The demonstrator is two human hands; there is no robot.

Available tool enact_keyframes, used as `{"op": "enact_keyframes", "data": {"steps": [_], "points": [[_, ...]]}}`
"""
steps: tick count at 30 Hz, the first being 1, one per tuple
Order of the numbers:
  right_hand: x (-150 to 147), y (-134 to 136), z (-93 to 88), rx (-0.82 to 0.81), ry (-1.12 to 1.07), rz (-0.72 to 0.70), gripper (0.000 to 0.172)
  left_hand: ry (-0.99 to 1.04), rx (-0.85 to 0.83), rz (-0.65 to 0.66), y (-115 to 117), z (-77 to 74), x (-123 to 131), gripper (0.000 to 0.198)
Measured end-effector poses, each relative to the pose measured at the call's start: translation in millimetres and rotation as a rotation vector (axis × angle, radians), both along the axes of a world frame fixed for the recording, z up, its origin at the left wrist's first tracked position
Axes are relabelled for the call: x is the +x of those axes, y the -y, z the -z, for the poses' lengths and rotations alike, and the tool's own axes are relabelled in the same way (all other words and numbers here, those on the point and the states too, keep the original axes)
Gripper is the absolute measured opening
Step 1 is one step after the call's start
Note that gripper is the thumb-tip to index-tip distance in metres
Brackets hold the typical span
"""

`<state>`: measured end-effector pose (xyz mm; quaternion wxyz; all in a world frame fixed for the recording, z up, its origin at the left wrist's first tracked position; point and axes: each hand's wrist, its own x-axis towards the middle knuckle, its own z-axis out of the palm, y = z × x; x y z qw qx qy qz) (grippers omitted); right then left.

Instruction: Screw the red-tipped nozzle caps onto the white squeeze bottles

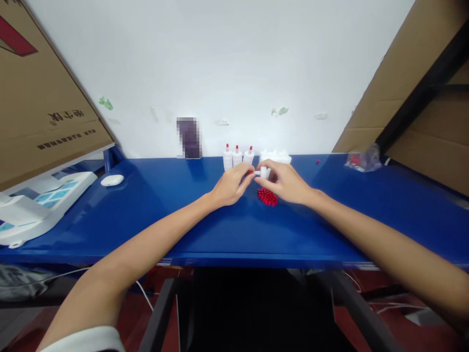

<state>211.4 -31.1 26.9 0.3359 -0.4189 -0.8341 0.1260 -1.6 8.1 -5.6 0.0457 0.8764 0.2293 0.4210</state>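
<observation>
Both my hands meet over the middle of the blue table (146,215). My right hand (284,182) grips a small white bottle (264,172) lying on its side. My left hand (231,185) pinches a small red cap (250,172) at the bottle's mouth. A pile of red caps (267,196) lies just below my right hand. Three white bottles with red caps (237,157) stand upright behind my hands. A heap of white uncapped bottles (275,157) sits to their right.
A white machine with blue panels (40,203) and a white oval object (112,180) are at the left. A clear bag with red bits (361,160) lies at the back right. One stray red cap (317,162) lies nearby. Cardboard boxes (44,98) flank both sides.
</observation>
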Motion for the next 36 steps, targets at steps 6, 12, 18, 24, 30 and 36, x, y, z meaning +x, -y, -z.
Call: {"op": "enact_keyframes", "data": {"steps": [6,12,18,24,30,36], "points": [[0.3,4.5,-3.2,0.150,-0.089,-0.047,0.017,-0.193,0.124,-0.047,-2.3,-3.2,-6.3,0.038],[-2.3,4.2,0.9,0.120,-0.085,-0.065,0.035,-0.049,0.037,-0.022,-6.8,-2.0,-10.3,0.040],[-4.8,1.9,7.9,0.221,0.010,-0.083,0.012,-0.113,-0.006,0.039,-2.2,3.3,-5.5,0.041],[-0.3,-4.7,1.3,0.367,0.139,-0.215,0.023,-0.101,-0.054,0.106,6.1,-6.9,1.2,0.039],[19.9,-19.1,-3.3,0.528,0.040,-0.075,0.031,-0.007,-0.376,0.147,13.0,-8.8,3.6,0.044],[47.6,-37.7,6.6,0.442,-0.092,0.193,0.031,-0.322,-0.257,-0.001,3.4,-5.9,-3.3,0.053]]}}
